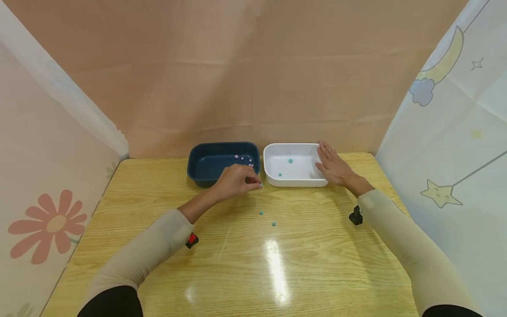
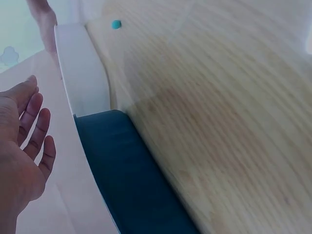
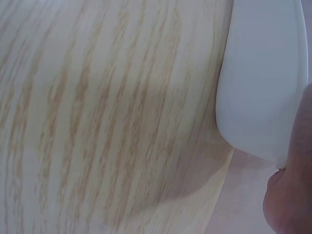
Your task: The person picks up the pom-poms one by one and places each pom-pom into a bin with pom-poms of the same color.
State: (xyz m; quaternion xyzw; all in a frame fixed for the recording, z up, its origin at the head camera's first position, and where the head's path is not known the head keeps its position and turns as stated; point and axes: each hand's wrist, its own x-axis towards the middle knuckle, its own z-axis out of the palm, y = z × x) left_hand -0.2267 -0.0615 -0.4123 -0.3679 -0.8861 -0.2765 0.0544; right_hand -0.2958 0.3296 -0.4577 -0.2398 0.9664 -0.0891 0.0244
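Note:
My left hand (image 1: 237, 179) pinches a small teal ball (image 1: 261, 186) between thumb and fingertips, in front of the gap between two tubs. In the left wrist view the left hand (image 2: 22, 141) shows its other fingers loosely bent. With straight fingers, my right hand (image 1: 334, 166) rests on the right end of the white tub (image 1: 295, 182). Inside that tub lie a teal ball (image 1: 290, 161) and a smaller one (image 1: 280, 175). Two more, a teal ball (image 1: 261, 213) and another teal ball (image 1: 274, 224), lie on the table in front.
The dark blue tub (image 1: 206, 181) stands left of the white one, with several pink balls (image 1: 236, 156) toward its right end. Both tubs sit at the back of the wooden table (image 1: 222, 273), against a brown paper backdrop (image 1: 253, 79). Patterned sheets flank both sides.

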